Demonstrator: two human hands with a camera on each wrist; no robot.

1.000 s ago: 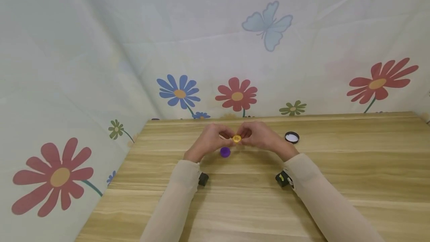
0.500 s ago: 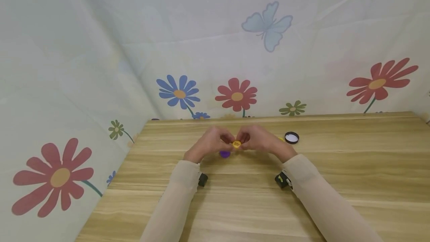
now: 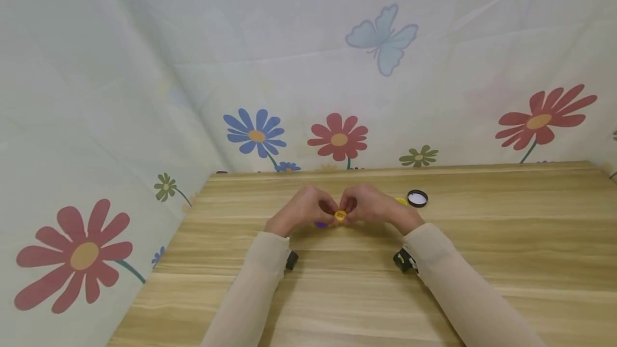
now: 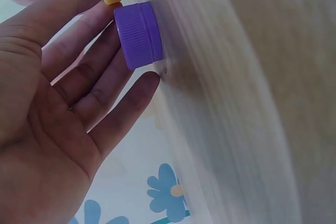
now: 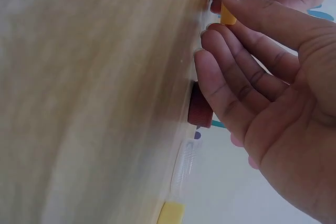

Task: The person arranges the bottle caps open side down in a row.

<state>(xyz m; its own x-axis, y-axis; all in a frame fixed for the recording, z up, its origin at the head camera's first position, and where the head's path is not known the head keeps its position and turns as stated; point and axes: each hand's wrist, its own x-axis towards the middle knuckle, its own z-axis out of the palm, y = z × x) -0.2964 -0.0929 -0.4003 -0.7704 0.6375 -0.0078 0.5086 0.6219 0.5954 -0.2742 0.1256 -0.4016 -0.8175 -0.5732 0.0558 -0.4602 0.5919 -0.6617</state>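
Observation:
A small yellow cap (image 3: 340, 216) with markings on its top is pinched between my two hands, low over the wooden table. My left hand (image 3: 305, 209) grips its left side with thumb and fingertips; my right hand (image 3: 370, 206) grips the right side the same way. Under the left fingers a ridged purple bottle cap (image 4: 139, 35) stands on the table, mostly covered in the head view. Whether those fingers touch it I cannot tell. Beside the lower fingers of my right hand is a dark red ridged cap (image 5: 200, 107), which the hand hides in the head view.
Past the right wrist lie a black-rimmed lid (image 3: 417, 198) with a white inside and a partly hidden yellow lid (image 3: 401, 201). A clear ridged cap (image 5: 185, 166) shows in the right wrist view. A flowered cloth (image 3: 289, 68) hangs behind the table (image 3: 347, 293).
Both hands have moved down the head view, nearer the person, with the yellow cap between them. The left hand now covers more of the purple cap, and the yellow lid has come into view.

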